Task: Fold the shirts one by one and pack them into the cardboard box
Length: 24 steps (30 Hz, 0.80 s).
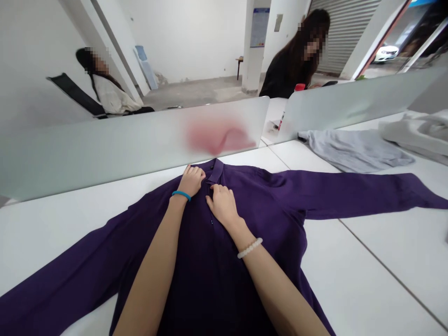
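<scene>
A dark purple button-up shirt (269, 200) lies face up on a white table (357, 261), its sleeves spread to both sides and its collar (217, 171) toward the far edge. My left hand (192, 180), with a blue band at the wrist, has its fingers curled on the shirt front just left of the collar. My right hand (223, 203), wearing a white bead bracelet, pinches the front placket just below the collar. A small button (212, 222) shows below the right hand. The fabric between my fingertips is mostly hidden.
Frosted divider panels (133, 149) stand along the table's far edge, with a blurred red shape behind one. Grey folded cloth (357, 149) and white cloth (420, 133) lie at the right. Beyond sit two people, one on a black chair (75, 93).
</scene>
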Available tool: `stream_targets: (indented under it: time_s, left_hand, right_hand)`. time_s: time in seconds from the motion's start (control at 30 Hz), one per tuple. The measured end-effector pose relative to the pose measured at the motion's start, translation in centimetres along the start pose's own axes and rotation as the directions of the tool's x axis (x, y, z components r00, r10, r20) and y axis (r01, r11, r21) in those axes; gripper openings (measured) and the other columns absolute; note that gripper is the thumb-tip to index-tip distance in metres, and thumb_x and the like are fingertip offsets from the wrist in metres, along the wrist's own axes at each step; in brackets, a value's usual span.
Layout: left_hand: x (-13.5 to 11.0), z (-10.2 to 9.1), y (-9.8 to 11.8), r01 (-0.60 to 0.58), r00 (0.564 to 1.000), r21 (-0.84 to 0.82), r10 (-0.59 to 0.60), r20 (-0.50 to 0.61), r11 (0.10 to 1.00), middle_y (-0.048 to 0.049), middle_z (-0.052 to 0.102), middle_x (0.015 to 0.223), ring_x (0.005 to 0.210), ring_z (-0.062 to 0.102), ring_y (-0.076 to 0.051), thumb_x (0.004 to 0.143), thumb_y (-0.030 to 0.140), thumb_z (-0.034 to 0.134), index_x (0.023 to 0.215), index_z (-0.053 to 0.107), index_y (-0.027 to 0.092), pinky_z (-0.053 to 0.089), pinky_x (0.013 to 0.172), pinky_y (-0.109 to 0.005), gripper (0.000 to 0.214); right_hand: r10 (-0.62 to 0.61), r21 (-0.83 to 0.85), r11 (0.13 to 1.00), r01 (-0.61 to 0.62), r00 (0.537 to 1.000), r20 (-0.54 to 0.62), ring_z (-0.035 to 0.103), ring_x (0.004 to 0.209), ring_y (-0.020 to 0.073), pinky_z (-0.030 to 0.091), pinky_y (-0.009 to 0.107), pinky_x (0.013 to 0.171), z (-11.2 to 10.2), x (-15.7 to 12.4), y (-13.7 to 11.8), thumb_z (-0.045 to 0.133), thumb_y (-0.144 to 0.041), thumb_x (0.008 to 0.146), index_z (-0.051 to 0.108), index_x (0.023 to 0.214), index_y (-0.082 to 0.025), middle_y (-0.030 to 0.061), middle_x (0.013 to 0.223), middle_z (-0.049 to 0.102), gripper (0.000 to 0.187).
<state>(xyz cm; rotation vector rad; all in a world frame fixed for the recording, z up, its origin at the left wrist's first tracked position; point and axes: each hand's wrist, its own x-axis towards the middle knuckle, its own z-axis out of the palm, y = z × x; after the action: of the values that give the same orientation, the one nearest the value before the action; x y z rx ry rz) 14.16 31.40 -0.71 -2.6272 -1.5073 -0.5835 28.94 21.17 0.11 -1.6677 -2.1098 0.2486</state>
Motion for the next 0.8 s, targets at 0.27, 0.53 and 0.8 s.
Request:
stream_targets:
  time_s: [0.27, 0.53, 0.8]
  left_hand:
    - [-0.4, -0.2, 0.5, 0.059, 0.998, -0.081, -0.06, -0.004, 0.995, -0.0048, 0.059, 0.091, 0.099, 0.052, -0.022, 0.089, 0.026, 0.037, 0.087, 0.062, 0.022, 0.018, 0.111, -0.05, 0.026]
    - [0.4, -1.1, 1.4, 0.197, 0.98, -0.32, -0.184, 0.072, 0.927, -0.0036, 0.063, 0.104, 0.123, 0.043, -0.026, 0.079, 0.037, 0.056, 0.074, 0.061, 0.023, 0.005, 0.11, -0.06, 0.016]
    - [0.6, -0.5, 0.8, 0.288, 0.957, -0.445, -0.274, 0.098, 0.848, 0.0014, 0.068, 0.081, 0.087, 0.062, -0.018, 0.081, 0.035, 0.049, 0.082, 0.055, 0.022, 0.0, 0.112, -0.058, 0.014]
  right_hand:
    - [0.008, 0.063, 0.998, -0.009, 1.0, 0.005, 0.058, 0.101, 0.0247, 0.039, 0.038, 0.087, 0.1, 0.2, 0.1, 0.041, -0.021, 0.091, 0.052, 0.121, -0.012, 0.0123, 0.11, 0.065, 0.033]
    - [-0.011, 0.045, 0.999, 0.011, 1.0, 0.003, 0.058, 0.098, 0.0249, 0.039, 0.038, 0.084, 0.0, 0.1, 0.0, 0.039, -0.02, 0.091, 0.054, 0.119, -0.011, 0.0127, 0.107, 0.065, 0.033]
    - [-0.081, 0.072, 0.994, 0.081, 0.997, -0.002, 0.06, 0.096, 0.0227, 0.038, 0.035, 0.084, -0.3, 0.1, -0.2, 0.039, -0.017, 0.09, 0.059, 0.113, -0.013, 0.0097, 0.104, 0.066, 0.031]
